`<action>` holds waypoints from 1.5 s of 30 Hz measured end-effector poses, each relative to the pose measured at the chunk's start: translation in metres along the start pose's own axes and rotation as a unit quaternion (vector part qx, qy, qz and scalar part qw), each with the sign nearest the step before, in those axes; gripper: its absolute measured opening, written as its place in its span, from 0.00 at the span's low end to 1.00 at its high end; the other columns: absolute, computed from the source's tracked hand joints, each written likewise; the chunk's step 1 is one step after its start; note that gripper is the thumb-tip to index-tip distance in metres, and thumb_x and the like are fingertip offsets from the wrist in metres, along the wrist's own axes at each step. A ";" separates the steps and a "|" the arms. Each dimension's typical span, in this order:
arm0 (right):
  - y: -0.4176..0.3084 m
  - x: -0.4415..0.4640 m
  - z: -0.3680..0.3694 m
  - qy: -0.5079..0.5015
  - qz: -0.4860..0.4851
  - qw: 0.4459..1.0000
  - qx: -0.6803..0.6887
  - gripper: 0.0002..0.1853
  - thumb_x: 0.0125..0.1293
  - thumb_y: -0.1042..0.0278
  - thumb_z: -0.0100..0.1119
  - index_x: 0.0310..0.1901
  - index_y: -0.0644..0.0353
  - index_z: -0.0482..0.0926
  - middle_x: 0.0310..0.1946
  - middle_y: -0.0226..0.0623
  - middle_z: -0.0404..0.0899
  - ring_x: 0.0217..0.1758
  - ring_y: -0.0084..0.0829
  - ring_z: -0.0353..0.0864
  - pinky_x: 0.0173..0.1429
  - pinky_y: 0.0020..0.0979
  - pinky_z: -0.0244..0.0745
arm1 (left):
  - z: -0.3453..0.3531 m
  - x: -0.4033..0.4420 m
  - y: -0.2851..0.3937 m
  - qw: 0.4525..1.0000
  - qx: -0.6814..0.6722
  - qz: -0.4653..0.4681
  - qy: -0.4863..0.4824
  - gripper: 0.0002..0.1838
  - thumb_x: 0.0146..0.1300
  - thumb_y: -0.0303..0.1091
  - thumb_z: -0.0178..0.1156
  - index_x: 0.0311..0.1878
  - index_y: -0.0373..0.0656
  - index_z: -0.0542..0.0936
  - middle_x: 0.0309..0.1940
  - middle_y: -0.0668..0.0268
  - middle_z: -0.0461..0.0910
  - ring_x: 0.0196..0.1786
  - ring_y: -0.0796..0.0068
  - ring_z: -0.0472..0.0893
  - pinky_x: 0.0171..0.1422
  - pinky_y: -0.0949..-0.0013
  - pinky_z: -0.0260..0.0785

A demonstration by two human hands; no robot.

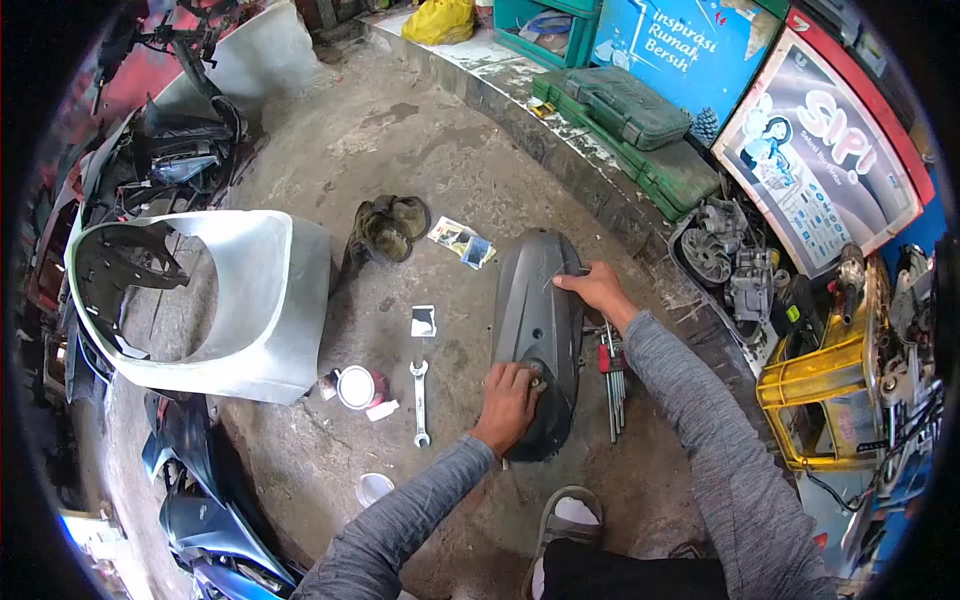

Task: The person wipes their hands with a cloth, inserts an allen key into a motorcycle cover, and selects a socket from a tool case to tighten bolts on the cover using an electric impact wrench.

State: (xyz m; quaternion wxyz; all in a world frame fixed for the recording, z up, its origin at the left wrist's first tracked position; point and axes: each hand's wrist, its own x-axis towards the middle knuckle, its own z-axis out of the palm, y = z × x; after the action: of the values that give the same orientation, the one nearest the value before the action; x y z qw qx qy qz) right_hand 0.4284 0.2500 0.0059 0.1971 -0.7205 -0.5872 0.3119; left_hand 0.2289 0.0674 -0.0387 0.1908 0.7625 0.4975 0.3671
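The cover (525, 315), a long black shell with a moulded ridge, lies on the concrete floor (460, 335) in front of the person, between the wrench (420, 403) on its left and the hex keys (613, 370) on its right. The left hand (508, 405) is laid over the near part, fingers bent beside the round boss; whether the fingertips close on anything cannot be told, as the back of the hand hides them. The right hand (600, 292) is at the far right edge, a finger reaching onto the top face; how firmly it holds cannot be told, since the underside of that hand is out of sight. Judged by its look, the cover is a hollow plastic part, light for its length and stiff along the ridge, with thinner edges that probably flex and may crack if levered. The face appears smooth and dull, so fingers may slide on it, more so if oily. The sound hold, in this judgement, is one hand at each end, palms on the rounded sides and fingers under the rim, keeping force off the boss and the holes, with the floor bearing the weight.
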 end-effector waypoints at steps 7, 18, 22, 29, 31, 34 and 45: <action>0.003 -0.011 0.000 0.064 -0.059 0.996 -0.002 0.37 0.45 0.52 0.76 0.50 0.75 0.77 0.47 0.59 0.81 0.52 0.51 0.81 0.56 0.42 0.74 | -0.010 0.056 -0.033 0.997 0.054 0.044 -0.043 0.14 0.61 0.35 0.61 0.46 0.38 0.76 0.44 0.55 0.74 0.53 0.51 0.70 0.60 0.54 0.62; -0.012 -0.060 0.018 -0.016 -0.160 0.987 -0.001 0.21 0.61 0.58 0.59 0.48 0.69 0.75 0.40 0.60 0.80 0.50 0.58 0.78 0.54 0.49 0.71 | -0.029 0.080 -0.042 0.994 0.086 0.026 -0.065 0.17 0.58 0.37 0.65 0.49 0.42 0.77 0.45 0.58 0.76 0.56 0.54 0.72 0.60 0.54 0.65; -0.012 -0.066 0.010 -0.095 -0.228 0.969 -0.024 0.14 0.66 0.63 0.54 0.41 0.68 0.77 0.36 0.58 0.80 0.44 0.58 0.79 0.47 0.51 0.71 | -0.038 0.053 -0.029 0.999 0.020 -0.041 -0.010 0.28 0.53 0.39 0.70 0.56 0.41 0.75 0.51 0.56 0.74 0.58 0.51 0.71 0.62 0.53 0.64; -0.027 -0.067 0.026 -0.028 -0.300 0.948 -0.102 0.14 0.69 0.62 0.53 0.35 0.67 0.76 0.31 0.58 0.79 0.38 0.60 0.78 0.41 0.52 0.70 | -0.040 0.042 -0.023 0.996 0.036 -0.083 -0.024 0.37 0.49 0.42 0.73 0.61 0.40 0.71 0.60 0.54 0.69 0.63 0.50 0.68 0.68 0.54 0.63; -0.027 -0.062 0.032 -0.025 -0.310 0.943 -0.115 0.14 0.69 0.62 0.53 0.35 0.67 0.76 0.30 0.58 0.79 0.38 0.60 0.78 0.41 0.53 0.71 | -0.043 0.043 -0.024 0.995 0.034 -0.082 -0.036 0.37 0.49 0.43 0.73 0.62 0.39 0.70 0.60 0.54 0.68 0.64 0.49 0.68 0.68 0.54 0.62; -0.028 -0.061 0.035 -0.021 -0.321 0.938 -0.130 0.14 0.69 0.62 0.53 0.34 0.66 0.77 0.30 0.58 0.79 0.37 0.60 0.79 0.40 0.54 0.72 | -0.044 0.043 -0.027 0.995 0.037 -0.079 -0.050 0.38 0.50 0.45 0.73 0.63 0.39 0.70 0.61 0.53 0.68 0.64 0.48 0.67 0.69 0.53 0.62; -0.036 -0.058 0.046 -0.021 -0.308 0.926 -0.217 0.12 0.64 0.66 0.55 0.32 0.67 0.81 0.29 0.60 0.80 0.38 0.60 0.81 0.43 0.53 0.75 | -0.042 0.046 -0.034 0.995 0.044 -0.073 -0.050 0.39 0.47 0.49 0.73 0.61 0.39 0.73 0.60 0.53 0.70 0.64 0.48 0.67 0.69 0.53 0.62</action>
State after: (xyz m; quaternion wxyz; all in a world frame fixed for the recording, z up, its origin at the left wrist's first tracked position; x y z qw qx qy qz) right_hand 0.3646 0.1980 0.0085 0.1097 -0.5227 -0.8374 0.1161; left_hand 0.1874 0.1201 -0.0169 0.2077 0.7494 0.5572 0.2913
